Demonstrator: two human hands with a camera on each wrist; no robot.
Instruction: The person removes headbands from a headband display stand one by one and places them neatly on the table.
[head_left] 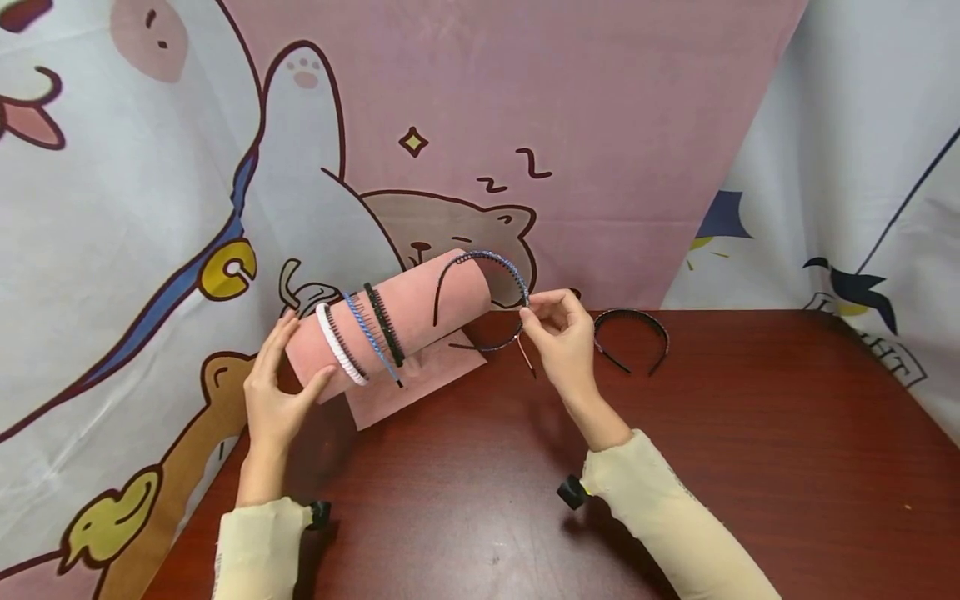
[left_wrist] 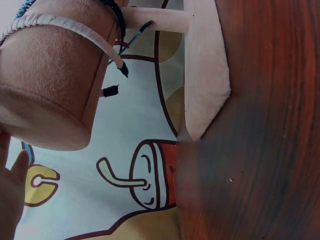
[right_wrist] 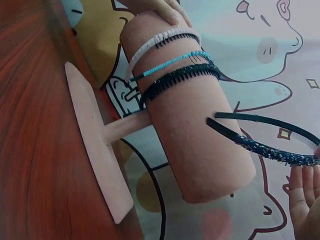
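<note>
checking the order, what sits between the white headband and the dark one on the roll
A blue headband; the head and right wrist views both show it.

Two Zs (head_left: 533,163) on pink backdrop (head_left: 615,108), "HT" (head_left: 894,357) on white cloth (head_left: 862,92)

The right sleeve (head_left: 671,517) is pale cream cloth with soft creases, ending at the wrist. A small black block (head_left: 572,492) with squared edges sits at its cuff, a sliver of yellow between them. The matching cream left sleeve (head_left: 258,550) carries another black block (head_left: 320,515), on the side toward the right sleeve. Both the left hand (head_left: 275,408) and right hand (head_left: 568,350) are bare.
</note>
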